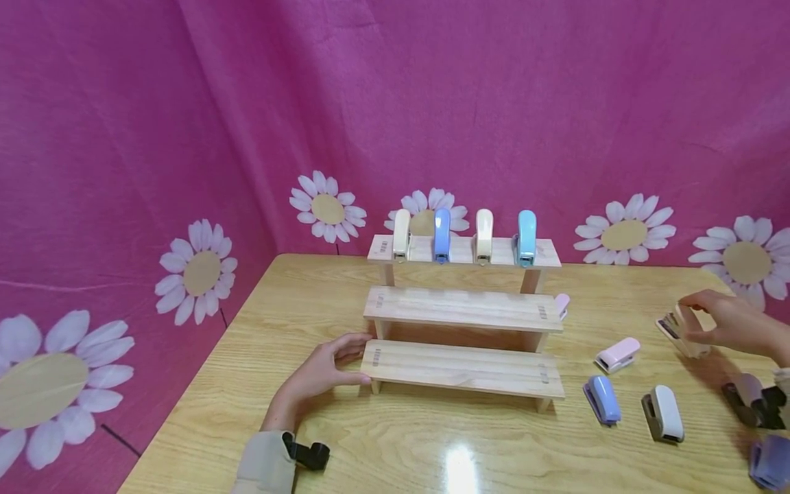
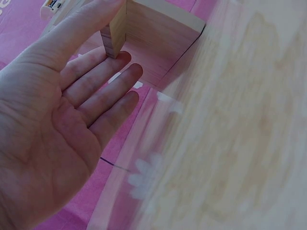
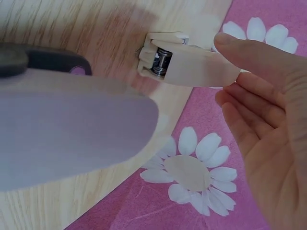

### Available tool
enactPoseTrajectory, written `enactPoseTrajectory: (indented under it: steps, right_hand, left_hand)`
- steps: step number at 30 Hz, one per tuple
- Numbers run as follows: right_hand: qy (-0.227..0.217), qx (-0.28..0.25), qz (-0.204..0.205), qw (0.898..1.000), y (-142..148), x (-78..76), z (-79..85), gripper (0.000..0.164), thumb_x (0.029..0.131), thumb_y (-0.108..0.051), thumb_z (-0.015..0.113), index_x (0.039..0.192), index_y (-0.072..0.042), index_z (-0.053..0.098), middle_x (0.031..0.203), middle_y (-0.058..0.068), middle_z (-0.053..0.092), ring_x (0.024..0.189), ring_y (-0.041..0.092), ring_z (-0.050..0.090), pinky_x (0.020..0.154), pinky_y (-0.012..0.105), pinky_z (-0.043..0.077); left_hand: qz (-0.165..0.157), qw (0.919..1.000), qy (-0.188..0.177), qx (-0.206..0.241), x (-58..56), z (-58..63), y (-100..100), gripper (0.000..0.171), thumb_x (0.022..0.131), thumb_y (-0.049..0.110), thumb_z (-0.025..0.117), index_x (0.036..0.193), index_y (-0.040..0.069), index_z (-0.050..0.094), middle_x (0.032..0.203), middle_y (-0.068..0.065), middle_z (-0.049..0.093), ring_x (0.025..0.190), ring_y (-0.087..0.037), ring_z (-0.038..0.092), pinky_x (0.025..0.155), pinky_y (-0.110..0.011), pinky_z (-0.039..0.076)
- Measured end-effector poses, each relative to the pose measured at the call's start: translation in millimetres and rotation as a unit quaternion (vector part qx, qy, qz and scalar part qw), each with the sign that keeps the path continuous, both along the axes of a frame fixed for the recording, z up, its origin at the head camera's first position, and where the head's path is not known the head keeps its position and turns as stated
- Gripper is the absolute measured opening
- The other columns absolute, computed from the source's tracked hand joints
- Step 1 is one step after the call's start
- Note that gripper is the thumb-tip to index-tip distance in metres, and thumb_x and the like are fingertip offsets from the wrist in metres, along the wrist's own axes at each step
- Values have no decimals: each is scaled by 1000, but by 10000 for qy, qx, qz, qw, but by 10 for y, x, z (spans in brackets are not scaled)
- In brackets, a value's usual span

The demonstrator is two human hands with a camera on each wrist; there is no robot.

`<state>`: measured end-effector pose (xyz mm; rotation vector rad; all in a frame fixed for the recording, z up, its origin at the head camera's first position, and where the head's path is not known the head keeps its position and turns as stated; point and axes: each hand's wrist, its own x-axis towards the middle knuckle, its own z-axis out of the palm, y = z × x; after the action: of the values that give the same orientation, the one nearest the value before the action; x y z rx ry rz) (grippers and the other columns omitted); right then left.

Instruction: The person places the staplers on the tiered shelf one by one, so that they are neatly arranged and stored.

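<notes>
My left hand point(image 1: 321, 370) rests at the left end of the lowest step of a three-tier wooden rack point(image 1: 463, 370). Its thumb touches the front corner; the other fingers point(image 2: 115, 86) lie nearly straight beside the end, palm bare in the left wrist view. Far to the right, my right hand point(image 1: 737, 326) pinches a cream stapler point(image 3: 196, 67) by its rear end, thumb on one side and fingers on the other. The stapler's nose with its dark metal part points away from the palm. Four tabletop neighbours include a pink stapler point(image 1: 619, 355) and a white stapler point(image 1: 666, 413).
On the top step stand a row of staplers, among them a blue one point(image 1: 441, 234) and a turquoise one point(image 1: 526, 237). A periwinkle stapler point(image 1: 603, 399) lies right of the rack. Lavender staplers point(image 1: 770, 461) sit near my right wrist. A pink flowered cloth point(image 1: 463, 103) hangs behind the table.
</notes>
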<state>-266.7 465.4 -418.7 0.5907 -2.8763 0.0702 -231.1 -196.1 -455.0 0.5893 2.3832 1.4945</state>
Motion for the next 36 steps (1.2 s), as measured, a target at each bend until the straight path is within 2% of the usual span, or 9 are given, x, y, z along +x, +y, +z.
enactPoseTrajectory:
  steps: [8,12,15,17,20,22,28,36]
  right_hand:
    - [-115,31,-4,9999,-6,32,19,66,52,-16,87,102,15,57,95,25,61,87,40,59,71,51,51]
    - [288,90,273,9992,-4,43,-13,67,46,-13,88,99,14,56,90,23,60,83,37,58,68,42,51]
    - [852,165,666,9940,1,42,-50,63,42,-11,87,93,11,56,84,18,59,76,31,58,61,30,49]
    - [985,213,808,9916,6,34,-62,63,41,-9,86,91,11,55,82,17,57,73,29,56,59,29,48]
    - [1000,290,781,9915,8,24,-78,62,40,-7,85,91,9,53,82,15,56,72,26,54,60,32,49]
    - [997,353,730,9917,15,18,-91,62,40,-6,84,91,8,51,81,14,55,71,26,53,60,39,49]
    - [1465,364,1118,9822,63,-15,-146,59,37,-5,80,86,9,52,76,14,53,67,26,52,58,43,47]
    - [1472,421,1144,9816,59,-13,-162,65,31,-6,82,86,10,50,76,15,53,67,28,53,60,48,47]
  left_hand:
    - [-36,10000,-70,-24,-15,32,-20,75,75,29,78,139,12,42,140,-9,49,131,-27,44,109,-41,37]
    - [-64,10000,10,-31,-18,35,-28,76,75,29,78,139,11,43,139,-9,49,131,-27,44,110,-40,36]
    - [-60,10000,4,-37,-16,27,-30,76,75,29,78,139,11,43,139,-10,49,130,-27,45,109,-40,37]
    - [-39,10000,-9,-42,-14,21,-31,76,74,29,78,139,11,43,139,-10,49,130,-27,45,109,-40,37]
    - [-26,10000,-21,-15,-9,19,-27,76,74,28,78,139,11,43,138,-10,49,130,-27,45,109,-41,37]
    - [-32,10000,-31,-11,-6,18,-25,75,74,28,79,139,11,43,138,-10,49,130,-27,45,109,-41,37]
    - [0,10000,-45,-70,-9,18,-16,76,74,30,79,139,13,43,139,-9,49,130,-27,45,109,-41,37]
    - [36,9999,-47,-111,-9,-10,-10,77,74,32,79,139,14,43,139,-7,49,130,-26,45,109,-40,38]
